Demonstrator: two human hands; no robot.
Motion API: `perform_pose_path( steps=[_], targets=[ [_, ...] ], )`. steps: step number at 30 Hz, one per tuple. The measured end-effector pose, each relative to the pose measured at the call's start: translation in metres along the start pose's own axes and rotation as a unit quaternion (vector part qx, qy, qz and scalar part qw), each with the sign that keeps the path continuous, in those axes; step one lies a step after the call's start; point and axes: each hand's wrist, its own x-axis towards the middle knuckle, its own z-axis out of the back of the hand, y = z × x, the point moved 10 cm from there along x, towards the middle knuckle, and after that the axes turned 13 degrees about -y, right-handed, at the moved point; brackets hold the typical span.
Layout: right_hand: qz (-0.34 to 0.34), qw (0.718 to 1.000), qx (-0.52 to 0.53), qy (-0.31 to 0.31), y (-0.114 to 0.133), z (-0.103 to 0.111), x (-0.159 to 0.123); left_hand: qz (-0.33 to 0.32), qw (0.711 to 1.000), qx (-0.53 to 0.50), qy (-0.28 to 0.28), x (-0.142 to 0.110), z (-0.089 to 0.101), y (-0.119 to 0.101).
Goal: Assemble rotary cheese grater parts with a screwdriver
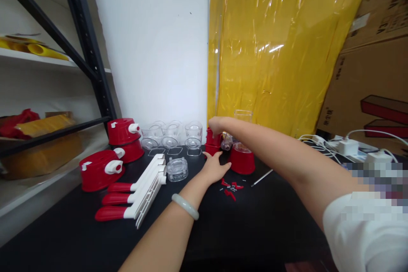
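Note:
A red plastic part (212, 148) stands upright on the black table near the yellow sheet. My right hand (217, 125) reaches across from the right and is closed over its top; the fingertips are partly hidden. At the foot of that part, my left hand (214, 168) lies with fingers spread, the fingertips beside or touching its base. Right of my hands is a red tapered base (242, 160) with clear plastic on top. Small red pieces and metal pins (231, 188) lie scattered in front of it, with a thin metal rod (262, 177) alongside.
At left are red housings with white spouts (101, 170) and white arms with red handles (134, 199). Clear cups (193, 131) line the wall, with a clear plastic piece (177, 169) in front. White chargers and cables (347, 146) lie right, beside a cardboard box (366, 80).

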Motion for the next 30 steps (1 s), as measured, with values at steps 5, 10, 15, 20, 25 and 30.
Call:
perform_pose_path(
  steps=[5, 10, 15, 20, 25, 30],
  targets=[
    [-0.008, 0.999, -0.032, 0.008, -0.002, -0.004, 0.001, 0.024, 0.997, -0.070, 0.020, 0.000, -0.007, 0.002],
    [-0.009, 0.999, -0.034, 0.001, 0.000, -0.005, -0.002, 0.007, 0.987, -0.154, 0.034, 0.000, -0.014, -0.002],
    [-0.030, 0.999, -0.021, -0.028, 0.001, 0.010, -0.016, -0.001, 0.972, -0.230, 0.043, 0.001, -0.019, -0.003],
    [-0.047, 0.987, 0.032, -0.151, -0.005, 0.066, -0.039, 0.000, 0.969, -0.247, 0.030, 0.006, -0.017, 0.001],
    [-0.079, 0.928, 0.074, -0.358, -0.047, 0.132, -0.093, 0.019, 0.965, -0.260, -0.011, 0.012, -0.011, 0.010],
    [-0.133, 0.867, 0.133, -0.462, -0.108, 0.116, -0.168, 0.040, 0.959, -0.280, 0.007, 0.013, -0.013, 0.009]
  ],
)
